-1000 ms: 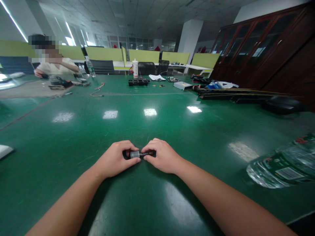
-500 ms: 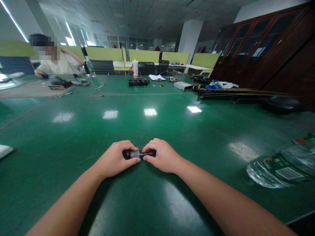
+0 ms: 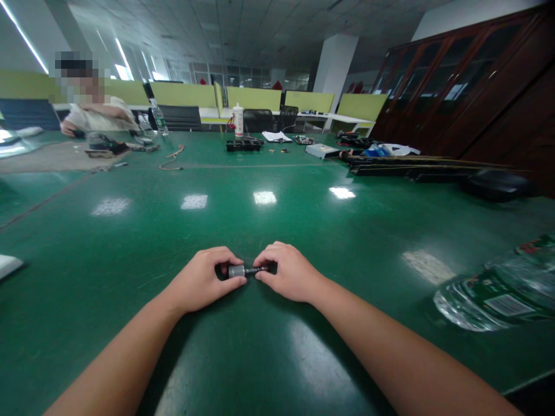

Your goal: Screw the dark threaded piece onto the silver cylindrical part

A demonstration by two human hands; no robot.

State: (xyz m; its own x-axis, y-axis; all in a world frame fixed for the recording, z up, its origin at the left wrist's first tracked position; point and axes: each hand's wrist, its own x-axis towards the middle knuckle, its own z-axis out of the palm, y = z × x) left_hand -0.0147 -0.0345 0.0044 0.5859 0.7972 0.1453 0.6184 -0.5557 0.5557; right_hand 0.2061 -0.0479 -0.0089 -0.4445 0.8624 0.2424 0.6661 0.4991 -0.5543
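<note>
A small grey metal cylinder with a thin dark shaft (image 3: 236,271) lies sideways between my hands, low over the green tabletop. My left hand (image 3: 207,278) curls round its left end, thumb below and fingers above, closed on the cylinder. On the other side, my right hand (image 3: 287,273) pinches the thin shaft between thumb and fingertips. The shaft's far end is partly hidden by the right fingers. Its exact kind is too small to make out.
On the glossy green table (image 3: 225,202), a large water bottle (image 3: 503,294) lies at the right. Dark metal strips (image 3: 399,167) and a grey box (image 3: 322,151) are farther back. A person (image 3: 102,115) sits at the far left, near a clear bottle (image 3: 158,117).
My right hand has shifted slightly right and up along the shaft, and a little more of the shaft shows between the hands. The person across the table has lowered a raised arm.
</note>
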